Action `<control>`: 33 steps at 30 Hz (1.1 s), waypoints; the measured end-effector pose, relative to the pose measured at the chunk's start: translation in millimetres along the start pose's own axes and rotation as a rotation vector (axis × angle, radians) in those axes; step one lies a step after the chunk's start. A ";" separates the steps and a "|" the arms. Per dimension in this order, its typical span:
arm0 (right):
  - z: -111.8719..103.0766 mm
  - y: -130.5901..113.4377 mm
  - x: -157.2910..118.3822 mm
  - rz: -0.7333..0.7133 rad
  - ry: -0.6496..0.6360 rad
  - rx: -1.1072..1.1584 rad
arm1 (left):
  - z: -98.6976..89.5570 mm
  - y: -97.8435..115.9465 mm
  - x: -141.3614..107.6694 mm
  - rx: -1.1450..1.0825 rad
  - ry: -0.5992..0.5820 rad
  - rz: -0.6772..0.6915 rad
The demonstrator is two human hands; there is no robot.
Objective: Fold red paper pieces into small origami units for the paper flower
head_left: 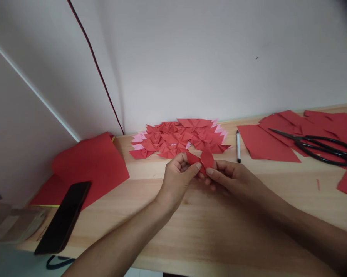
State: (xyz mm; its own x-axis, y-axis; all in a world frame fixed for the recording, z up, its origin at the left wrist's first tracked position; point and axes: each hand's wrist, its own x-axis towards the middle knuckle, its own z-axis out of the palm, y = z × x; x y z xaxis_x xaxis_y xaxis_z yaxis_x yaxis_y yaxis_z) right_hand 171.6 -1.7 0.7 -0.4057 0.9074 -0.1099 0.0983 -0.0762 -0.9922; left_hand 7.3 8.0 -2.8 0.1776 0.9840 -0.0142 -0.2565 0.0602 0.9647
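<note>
A small folded piece of red paper (207, 157) is held between both hands at the middle of the view, above the wooden table (219, 238). My left hand (180, 171) pinches its left side, with the thumb on the front. On the right side, the thumb and fingers of my right hand (223, 175) press the lower edge. Some fingertips show beneath the paper; others are hidden behind it. Just beyond the hands lies a heap of folded red and pink paper pieces (176, 137) against the wall.
A black phone (65, 217) rests partly on large red sheets (104, 173) at the left. A marker (238, 146) stands between the heap and red paper squares (268, 146). Black-handled scissors (320, 146) lie on those squares. A dark cable (96, 65) runs down the wall.
</note>
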 end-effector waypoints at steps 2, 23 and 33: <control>-0.3 0.5 0.9 -0.010 0.006 -0.025 | 0.4 0.6 -0.3 0.018 0.016 0.004; 5.5 -6.1 -2.0 0.008 0.038 -0.087 | -2.2 -1.0 0.0 -0.036 0.062 0.005; 0.1 -0.8 -0.8 0.046 -0.053 -0.037 | -1.0 2.5 -2.7 0.049 0.089 0.020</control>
State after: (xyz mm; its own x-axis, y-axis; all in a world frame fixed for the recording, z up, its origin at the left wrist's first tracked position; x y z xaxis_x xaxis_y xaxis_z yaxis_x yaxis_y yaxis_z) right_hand 171.8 -2.5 1.6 -0.4475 0.8800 -0.1588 0.1510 -0.1007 -0.9834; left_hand 5.1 5.6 -0.5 0.0868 0.9961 -0.0158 -0.2118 0.0339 0.9767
